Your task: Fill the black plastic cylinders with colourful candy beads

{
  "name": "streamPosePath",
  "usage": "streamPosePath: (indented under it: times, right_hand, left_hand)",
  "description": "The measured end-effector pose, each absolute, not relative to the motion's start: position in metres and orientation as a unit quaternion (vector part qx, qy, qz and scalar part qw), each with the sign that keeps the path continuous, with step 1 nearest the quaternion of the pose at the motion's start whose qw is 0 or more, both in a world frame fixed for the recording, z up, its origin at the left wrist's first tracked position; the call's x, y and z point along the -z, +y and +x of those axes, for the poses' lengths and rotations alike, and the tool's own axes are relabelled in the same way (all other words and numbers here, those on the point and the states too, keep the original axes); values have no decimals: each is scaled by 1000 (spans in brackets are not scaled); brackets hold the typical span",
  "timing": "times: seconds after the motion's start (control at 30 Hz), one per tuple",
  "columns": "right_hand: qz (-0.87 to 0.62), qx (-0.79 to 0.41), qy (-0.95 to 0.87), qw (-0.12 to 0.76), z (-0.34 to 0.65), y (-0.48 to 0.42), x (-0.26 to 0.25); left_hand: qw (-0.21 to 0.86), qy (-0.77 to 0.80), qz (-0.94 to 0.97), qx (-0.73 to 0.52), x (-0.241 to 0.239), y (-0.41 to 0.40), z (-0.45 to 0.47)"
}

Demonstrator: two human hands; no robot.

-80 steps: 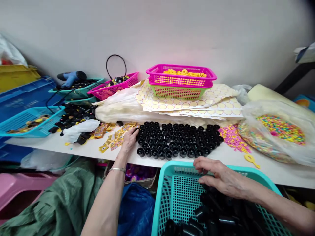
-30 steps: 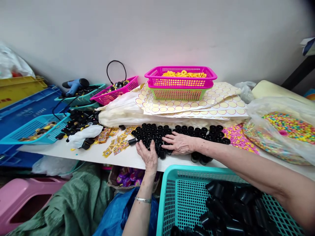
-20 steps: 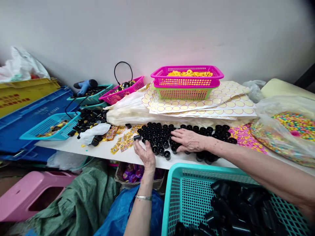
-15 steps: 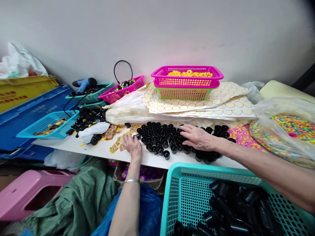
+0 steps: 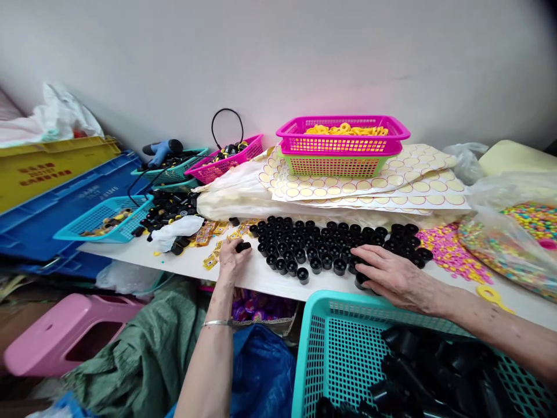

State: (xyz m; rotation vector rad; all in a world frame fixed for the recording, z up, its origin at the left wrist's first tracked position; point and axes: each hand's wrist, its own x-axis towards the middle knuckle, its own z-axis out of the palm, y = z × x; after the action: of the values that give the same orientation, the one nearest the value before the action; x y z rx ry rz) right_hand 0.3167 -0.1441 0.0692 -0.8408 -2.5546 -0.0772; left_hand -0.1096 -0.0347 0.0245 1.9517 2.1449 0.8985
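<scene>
Several small black cylinders (image 5: 322, 244) stand upright in rows on the white table (image 5: 191, 268). My left hand (image 5: 230, 259) is at the group's left end, fingers closed on one black cylinder (image 5: 242, 247) that lies on its side. My right hand (image 5: 391, 277) rests at the near right edge of the group, fingers bent over a few cylinders; whether it grips any is hidden. A teal basket (image 5: 343, 348) with more black cylinders (image 5: 435, 371) sits just below my right hand.
Stacked pink and green baskets (image 5: 342, 145) of yellow rings sit on sticker sheets (image 5: 369, 186) at the back. Coloured beads in a plastic bag (image 5: 522, 232) lie right. Yellow packets (image 5: 213, 255), black parts, teal and pink baskets (image 5: 108, 217) and blue crates (image 5: 56, 203) lie left.
My right hand slid from the middle of the cylinder group to its near right edge. My left hand stayed at the left end, now closed on a fallen cylinder. The view shifted left.
</scene>
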Motion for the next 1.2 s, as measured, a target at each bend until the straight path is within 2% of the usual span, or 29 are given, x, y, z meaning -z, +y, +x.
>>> streamPosePath:
  times: [0.1, 0.2, 0.3, 0.43, 0.53, 0.57, 0.6, 0.67, 0.7, 0.83, 1.0, 1.13, 1.2]
  right_hand:
    - [-305, 5, -922, 239, 315, -151, -69]
    - [-307, -66, -921, 230, 304, -169, -72]
    - [-287, -134, -935, 160, 291, -196, -74]
    - [-307, -146, -939, 46, 287, -216, -71]
    - [-357, -149, -922, 2, 290, -217, -66]
    - [-369, -148, -917, -13, 290, -218, -64]
    - [-381, -144, -913, -31, 290, -221, -62]
    - [-414, -119, -900, -64, 286, -232, -58]
    - [-436, -97, -892, -73, 284, -239, -56]
    - [-521, -29, -848, -95, 275, -260, -51]
    - [-495, -198, -820, -210, 277, -245, -62]
    - [-433, -305, -820, -218, 298, -231, -77]
    - [-418, -321, -822, -215, 307, -230, -77]
  left_hand:
    - [46, 691, 670, -267, -31, -33, -107]
    - [54, 669, 702, -239, -35, -23, -95]
    - [73, 650, 725, -215, -37, -13, -83]
    - [81, 640, 737, -204, -48, -18, -74]
    - [-9, 664, 693, -281, -62, -46, -57]
    - [-11, 669, 677, -306, -67, -61, -48]
    - [32, 658, 690, -299, -71, -78, -36]
    - [125, 608, 754, -213, -74, -113, -9]
    - [134, 590, 781, -153, -73, -127, 4]
    - [84, 650, 751, -79, -58, -150, 36]
    - [85, 672, 733, -65, -46, -136, 40]
    - [92, 671, 732, -81, -58, -148, 43]
    - [138, 629, 760, -92, -70, -169, 47]
